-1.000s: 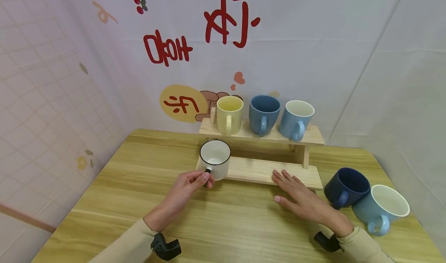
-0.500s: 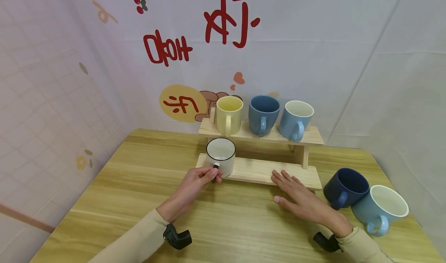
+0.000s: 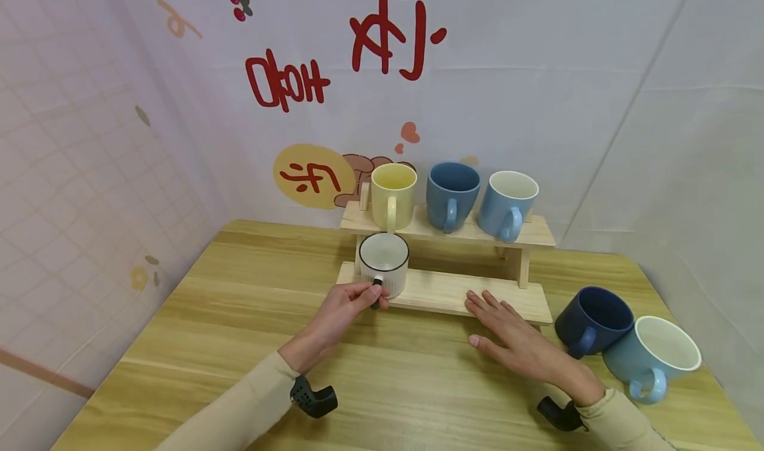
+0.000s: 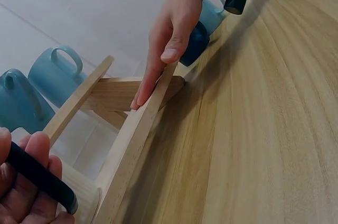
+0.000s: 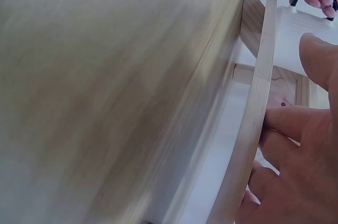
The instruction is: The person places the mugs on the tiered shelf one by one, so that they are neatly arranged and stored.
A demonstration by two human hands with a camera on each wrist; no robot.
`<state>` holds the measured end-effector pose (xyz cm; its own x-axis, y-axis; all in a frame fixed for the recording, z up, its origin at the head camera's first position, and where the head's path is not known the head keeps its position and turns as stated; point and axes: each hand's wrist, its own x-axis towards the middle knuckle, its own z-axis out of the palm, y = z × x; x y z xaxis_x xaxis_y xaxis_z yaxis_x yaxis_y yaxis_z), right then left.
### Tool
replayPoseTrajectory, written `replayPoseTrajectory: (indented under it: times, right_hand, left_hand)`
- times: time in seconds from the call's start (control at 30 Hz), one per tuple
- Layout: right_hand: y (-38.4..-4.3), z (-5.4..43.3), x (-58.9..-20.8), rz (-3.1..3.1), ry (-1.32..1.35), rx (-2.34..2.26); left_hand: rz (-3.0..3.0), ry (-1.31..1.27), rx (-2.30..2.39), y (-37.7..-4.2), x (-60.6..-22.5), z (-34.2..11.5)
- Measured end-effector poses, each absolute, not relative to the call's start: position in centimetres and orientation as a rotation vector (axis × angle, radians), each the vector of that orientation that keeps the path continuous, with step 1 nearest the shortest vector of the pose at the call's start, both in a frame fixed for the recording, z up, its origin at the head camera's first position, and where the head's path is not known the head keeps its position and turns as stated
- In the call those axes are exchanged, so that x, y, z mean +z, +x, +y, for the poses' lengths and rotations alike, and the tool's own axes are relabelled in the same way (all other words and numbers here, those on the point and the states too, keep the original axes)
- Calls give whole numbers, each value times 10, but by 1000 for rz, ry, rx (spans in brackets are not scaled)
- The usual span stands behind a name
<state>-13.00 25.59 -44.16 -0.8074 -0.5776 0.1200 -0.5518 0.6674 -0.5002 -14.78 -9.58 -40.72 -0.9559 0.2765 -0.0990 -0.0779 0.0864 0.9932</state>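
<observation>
Backdrop [image 3: 537, 73] across the whole top of the frame, white with red lettering at upper middle and a faint grid at far left. Below, wood-grained table [image 3: 430, 385], far edge across mid-frame, left edge slanting down toward the lower left. Broad run of grain at left and between the forearms; tighter room at right. Pale two-tier rack [image 3: 524, 268] just right of centre, near the far edge, low gap between upper shelf [image 3: 542, 233] and lower shelf [image 3: 438, 293]. Beige sleeves [image 3: 239, 404] at lower left and lower right, black wrist devices [image 3: 313, 398] at the cuffs. Right hand [image 3: 516, 345] palm down, right of centre, straight unclenched fingers resting on the lower shelf's front edge. Left hand [image 3: 337, 318] near centre, pinching white mug [image 3: 384, 255] by the handle. Wide light-blue mug [image 3: 653, 351] at lower right, close against navy mug [image 3: 591, 325], just beside the rack's right end. Along the upper shelf, from left: yellow mug [image 3: 393, 199], mid-blue mug [image 3: 452, 192], tall light-blue mug [image 3: 506, 205], narrow gaps between. White mug upright, dark-rimmed, over the lower shelf's left end; cannot tell whether touching the board. Smallest, black handle [image 4: 42, 178], between thumb and curled fingers at lower left of the left wrist view.
</observation>
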Motion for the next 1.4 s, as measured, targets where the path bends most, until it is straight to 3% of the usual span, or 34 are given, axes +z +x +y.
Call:
replayPoseTrajectory:
  times: [0.8, 1.07, 1.4]
  right_hand:
    - [-130, 255, -440, 2835, -962, -817]
    - [-131, 256, -442, 2833, -973, -809]
    - [-129, 254, -441, 2843, -981, -804]
  left_hand:
    - [2272, 335, 1897, -155, -415, -92]
    - [2482, 387, 1808, -150, -419, -117]
    - [3044, 655, 1114, -169, -424, -166]
